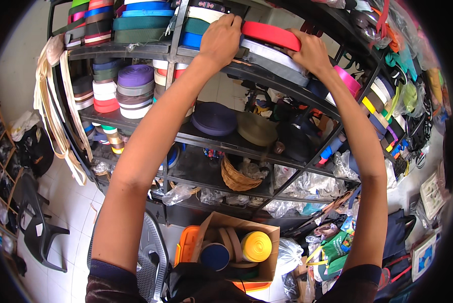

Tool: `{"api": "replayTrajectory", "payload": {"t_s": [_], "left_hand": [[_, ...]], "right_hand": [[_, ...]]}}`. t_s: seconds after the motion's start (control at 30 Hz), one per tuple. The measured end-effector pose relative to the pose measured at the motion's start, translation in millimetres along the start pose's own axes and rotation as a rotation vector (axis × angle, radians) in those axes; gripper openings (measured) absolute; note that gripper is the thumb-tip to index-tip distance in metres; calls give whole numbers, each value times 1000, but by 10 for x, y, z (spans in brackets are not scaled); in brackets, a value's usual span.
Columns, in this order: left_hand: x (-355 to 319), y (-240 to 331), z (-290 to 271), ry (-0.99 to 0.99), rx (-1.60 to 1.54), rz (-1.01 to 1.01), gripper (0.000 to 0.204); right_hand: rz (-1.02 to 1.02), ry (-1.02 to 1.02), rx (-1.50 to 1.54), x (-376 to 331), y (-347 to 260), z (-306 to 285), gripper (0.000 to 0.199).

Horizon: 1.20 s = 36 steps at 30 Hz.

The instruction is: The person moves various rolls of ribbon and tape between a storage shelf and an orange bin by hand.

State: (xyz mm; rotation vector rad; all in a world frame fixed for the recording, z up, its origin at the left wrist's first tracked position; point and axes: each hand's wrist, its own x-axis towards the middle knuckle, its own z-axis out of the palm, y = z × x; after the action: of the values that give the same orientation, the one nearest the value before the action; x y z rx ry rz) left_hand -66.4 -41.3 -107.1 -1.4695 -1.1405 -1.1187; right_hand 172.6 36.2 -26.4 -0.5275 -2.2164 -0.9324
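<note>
Here, a red roll (pixel 272 34) high on the rack (pixel 174 43)

The red roll is towards 1 o'clock, at the right hand (pixel 311 50), which grips its right end, fingers and thumb bent around the rim. The left hand (pixel 221 40) is at its left end, back outward, fingers curled; whether it grips I cannot tell. Both arms are raised, one coming in from 7 o'clock, the other from between 4 and 5. The roll is bright, flat and seen edge-on, its right end dipping. Directly below it are a white roll (pixel 274 54) and a grey roll (pixel 282 72). A shelf lower, nearer the centre, lie a navy roll (pixel 213 118) and an olive roll (pixel 257 129). At 6 o'clock, a box (pixel 272 236) holds a yellow roll (pixel 256 246).
</note>
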Motion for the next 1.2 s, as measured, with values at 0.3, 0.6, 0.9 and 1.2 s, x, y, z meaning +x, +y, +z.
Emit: {"api": "replayTrajectory", "payload": {"t_s": [0.3,0.6,0.9,1.2], "left_hand": [[106,-18,22,-97,172,-1,36],[210,-6,0,-136,143,-54,26],[375,613,-270,313,-343,-126,65],[-307,1347,-957,396,-767,379,46]], "right_hand": [[21,297,32,-90,-109,-13,46],[-44,546,4,-276,-225,-519,53],[-283,561,-171,-910,-426,-1516,43],[-148,75,61,-2469,-594,-2026,58]]}}
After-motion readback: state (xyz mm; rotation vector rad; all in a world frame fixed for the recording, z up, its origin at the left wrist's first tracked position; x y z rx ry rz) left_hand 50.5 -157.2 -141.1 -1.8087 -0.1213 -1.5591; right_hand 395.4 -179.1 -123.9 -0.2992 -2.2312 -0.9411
